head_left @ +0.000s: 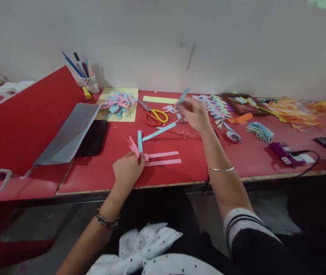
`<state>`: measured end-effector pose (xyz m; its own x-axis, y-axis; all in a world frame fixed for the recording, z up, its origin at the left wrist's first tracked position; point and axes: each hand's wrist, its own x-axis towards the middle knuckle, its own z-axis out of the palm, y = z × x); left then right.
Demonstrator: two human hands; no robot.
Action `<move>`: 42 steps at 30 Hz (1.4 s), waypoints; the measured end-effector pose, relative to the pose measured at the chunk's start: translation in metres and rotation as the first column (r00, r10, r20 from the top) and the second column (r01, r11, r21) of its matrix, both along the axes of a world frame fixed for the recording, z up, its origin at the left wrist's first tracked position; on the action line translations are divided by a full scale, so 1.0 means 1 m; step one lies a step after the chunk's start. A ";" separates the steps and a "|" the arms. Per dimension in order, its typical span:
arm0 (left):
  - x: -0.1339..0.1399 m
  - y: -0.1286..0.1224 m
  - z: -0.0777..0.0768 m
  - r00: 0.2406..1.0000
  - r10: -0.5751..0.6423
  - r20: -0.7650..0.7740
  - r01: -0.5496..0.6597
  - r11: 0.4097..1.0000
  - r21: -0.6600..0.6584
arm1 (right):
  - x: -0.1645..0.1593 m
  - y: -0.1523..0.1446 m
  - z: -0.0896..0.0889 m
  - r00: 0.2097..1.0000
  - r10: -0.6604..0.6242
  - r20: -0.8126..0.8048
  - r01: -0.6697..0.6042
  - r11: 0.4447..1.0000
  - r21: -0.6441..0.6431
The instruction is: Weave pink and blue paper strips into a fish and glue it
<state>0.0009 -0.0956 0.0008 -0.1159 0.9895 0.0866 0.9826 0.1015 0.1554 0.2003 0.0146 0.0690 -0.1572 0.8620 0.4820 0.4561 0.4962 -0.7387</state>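
While our left hand (128, 168) has its grip pinching fringed pink paper (133, 146) and a light-blue paper strip (140, 139) low over the red worktop (177, 175), our right hand (195, 114) pinches a raised blue paper strip (184, 95). Metal scissors (151, 110) with yellow and red handles lie beyond, between our hands, beside a pale-yellow sheet (131, 116) bearing a pink-and-blue paper heap (119, 102). Markings on the purple box (281, 154) are too small for us to read. A white black-patterned cup (91, 84) holds pens (72, 64); a clear round dish (240, 140) holds silvery bits (233, 135).
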 end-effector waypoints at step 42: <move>-0.003 0.001 -0.003 1.000 0.005 0.017 -0.005 1.000 0.008 | -0.052 -0.131 -0.090 0.963 0.261 0.061 -0.251 0.959 -0.134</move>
